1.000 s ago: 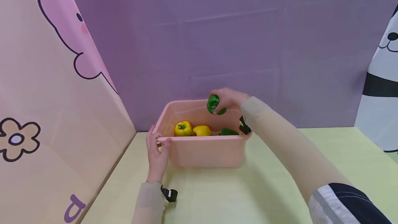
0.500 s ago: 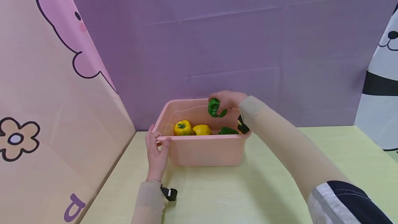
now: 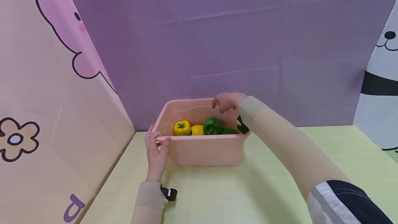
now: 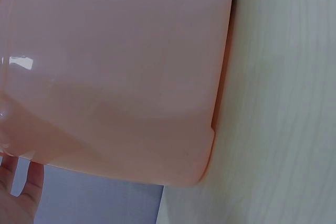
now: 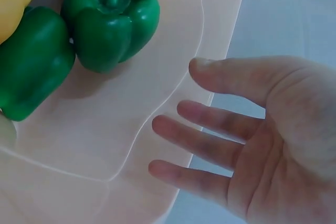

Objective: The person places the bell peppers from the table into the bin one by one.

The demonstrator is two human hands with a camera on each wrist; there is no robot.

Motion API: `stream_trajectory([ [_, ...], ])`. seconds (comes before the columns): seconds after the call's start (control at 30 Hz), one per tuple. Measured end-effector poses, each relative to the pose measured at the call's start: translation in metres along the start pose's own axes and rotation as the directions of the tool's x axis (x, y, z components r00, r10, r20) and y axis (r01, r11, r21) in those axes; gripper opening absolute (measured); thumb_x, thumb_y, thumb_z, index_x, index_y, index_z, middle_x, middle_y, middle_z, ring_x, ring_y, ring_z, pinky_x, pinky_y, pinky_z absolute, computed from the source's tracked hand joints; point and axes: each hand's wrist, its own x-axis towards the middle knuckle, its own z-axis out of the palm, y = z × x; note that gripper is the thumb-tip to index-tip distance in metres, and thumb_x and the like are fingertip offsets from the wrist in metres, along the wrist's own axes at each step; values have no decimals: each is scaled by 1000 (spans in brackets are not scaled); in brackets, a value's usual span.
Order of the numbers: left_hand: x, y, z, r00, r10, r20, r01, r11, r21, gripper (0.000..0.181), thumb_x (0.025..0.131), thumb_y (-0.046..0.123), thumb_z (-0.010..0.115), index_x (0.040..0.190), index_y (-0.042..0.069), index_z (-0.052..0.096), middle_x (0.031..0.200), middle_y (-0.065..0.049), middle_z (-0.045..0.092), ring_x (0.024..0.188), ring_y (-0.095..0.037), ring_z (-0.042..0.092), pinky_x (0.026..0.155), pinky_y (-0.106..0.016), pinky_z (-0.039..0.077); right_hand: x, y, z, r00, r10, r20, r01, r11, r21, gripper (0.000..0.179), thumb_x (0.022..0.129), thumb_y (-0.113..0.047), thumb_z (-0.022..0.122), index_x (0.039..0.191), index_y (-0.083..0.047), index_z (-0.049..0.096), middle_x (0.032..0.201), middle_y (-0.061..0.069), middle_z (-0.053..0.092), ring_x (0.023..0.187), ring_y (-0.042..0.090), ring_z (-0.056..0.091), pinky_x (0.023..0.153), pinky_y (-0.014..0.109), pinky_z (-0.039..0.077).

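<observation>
A pink plastic bin [image 3: 205, 152] stands on the table. My left hand [image 3: 157, 158] grips its rim at the front left corner, thumb in front and fingers on the left side; in the left wrist view those fingers [image 4: 34, 182] touch the bin wall. My right hand [image 3: 229, 101] hangs over the bin's back right rim, holding nothing, fingers loose and spread in the right wrist view. A green bell pepper [image 5: 111, 22] lies below it in the bin, beside another green pepper [image 5: 34, 64]. Two yellow bell peppers, one at the left [image 3: 182, 128] and one in the middle [image 3: 197, 130], lie alongside.
The pale wooden table [image 3: 199, 196] extends in front of the bin and to its right. Behind the bin rises a purple cloth wall [image 3: 199, 44]. A printed cartoon panel [image 3: 62, 113] borders the left, with another panel [image 3: 377, 113] on the right.
My right hand has lowered the green bell pepper and let go of it; it now rests in the bin among the others. The left hand keeps its grip on the rim.
</observation>
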Motion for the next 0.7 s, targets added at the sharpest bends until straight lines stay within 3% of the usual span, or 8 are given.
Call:
stream_trajectory([
  [0.1, -2, 0, 2, 1000, -5, 13, 5, 1000, -4, 29, 95, 26, 62, 109, 7, 44, 157, -4, 19, 139, -33, 27, 95, -45, 37, -3, 1, 0, 999, 18, 40, -18, 1000, -1, 56, 85, 5, 51, 139, -12, 51, 135, 16, 48, 56, 15, 33, 51, 26, 30],
  [0.3, 1, 2, 5, 1000, 6, 18, -6, 1000, 1, 30, 96, 26, 61, 110, 7, 44, 157, -3, 18, 138, -32, 28, 94, -44, 36, -11, -10, -11, 998, -1, 59, 0, 1000, 13, 50, 88, 2, 51, 136, -11, 53, 139, 12, 46, 78, 24, 47, 54, 28, 28],
  [0.4, 3, 1, 8, 1000, 14, 14, -14, 1000, -8, 29, 96, 26, 62, 110, 8, 44, 157, -3, 18, 139, -32, 28, 94, -43, 36, -16, -14, -15, 998, -44, 50, 43, 999, 21, 46, 91, -1, 52, 136, -10, 52, 140, 14, 46, 85, 26, 51, 60, 28, 36],
  [0.5, 3, 0, 10, 999, 31, 9, -31, 999, -23, 27, 95, 22, 63, 108, 7, 44, 156, -7, 20, 139, -32, 28, 92, -42, 36, -21, -14, -14, 995, -88, 40, 88, 996, 5, 43, 92, -4, 53, 135, -8, 53, 138, 16, 48, 97, 30, 55, 75, 30, 46],
  [0.6, 2, 0, 10, 999, 40, 8, -40, 999, -27, 28, 94, 20, 64, 107, 5, 44, 156, -10, 21, 138, -33, 28, 91, -43, 37, -27, -12, -12, 993, -119, 17, 119, 993, -19, 40, 91, -5, 54, 131, -7, 56, 136, 16, 50, 109, 34, 55, 89, 36, 48],
  [0.7, 1, -1, 9, 1000, 29, 10, -29, 999, -23, 28, 94, 21, 64, 107, 5, 45, 156, -9, 21, 138, -33, 29, 91, -43, 38, -33, -9, -9, 990, -142, -18, 140, 988, -62, 37, 91, -6, 56, 128, -9, 59, 132, 16, 53, 111, 32, 54, 93, 38, 47],
])
